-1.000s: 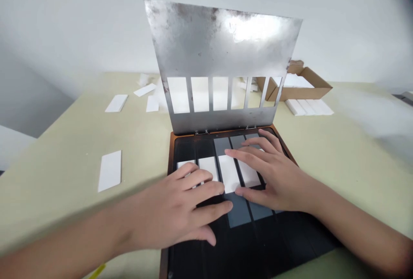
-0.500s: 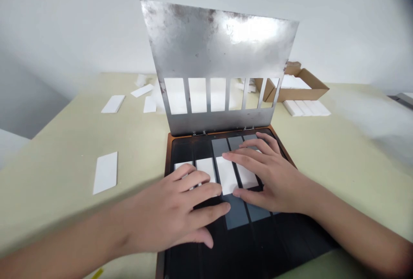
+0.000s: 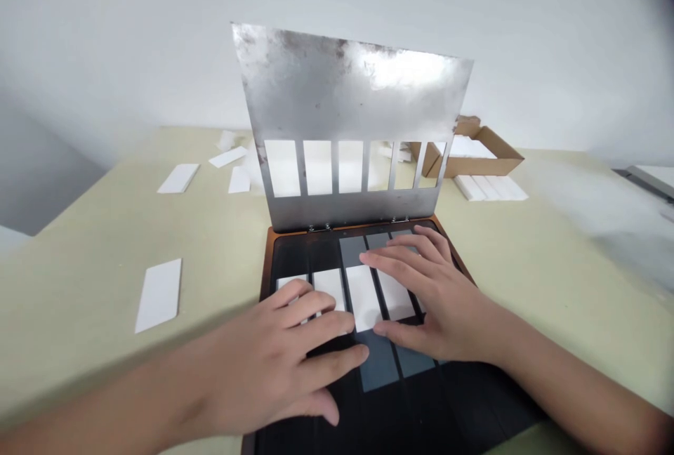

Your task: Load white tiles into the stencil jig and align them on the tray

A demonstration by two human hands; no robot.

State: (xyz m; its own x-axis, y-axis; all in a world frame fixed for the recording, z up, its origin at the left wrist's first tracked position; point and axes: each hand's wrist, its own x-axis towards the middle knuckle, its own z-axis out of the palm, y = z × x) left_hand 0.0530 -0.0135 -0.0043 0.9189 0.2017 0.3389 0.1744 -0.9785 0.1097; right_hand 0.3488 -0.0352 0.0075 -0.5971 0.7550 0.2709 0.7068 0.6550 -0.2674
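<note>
Four white rectangular strips [image 3: 363,297] lie side by side in the lanes of a black tray [image 3: 400,399] with a copper-brown rim, their lower ends short of the tray's near half. Two blue-grey lanes show below the right-hand pair. The left hand [image 3: 268,357] lies open and palm down, its fingers spread over the two left strips, gripping nothing. The right hand [image 3: 426,293] is open in the same way, fingers fanned across the two right strips, with its thumb just below the third strip's near end. Both forearms come in from the lower corners, and the hands nearly meet in the middle of the tray. A stained steel stencil plate [image 3: 347,90] stands tilted up on hinges at the tray's far edge, and its row of six rectangular slots blocks part of the view beyond. Several loose white strips [image 3: 158,295] lie on the pale tabletop [image 3: 95,258] left of the tray and behind the plate. Far right, an open cardboard box [image 3: 474,160] holds more white pieces, with a row of strips [image 3: 487,188] lying just in front of it.
</note>
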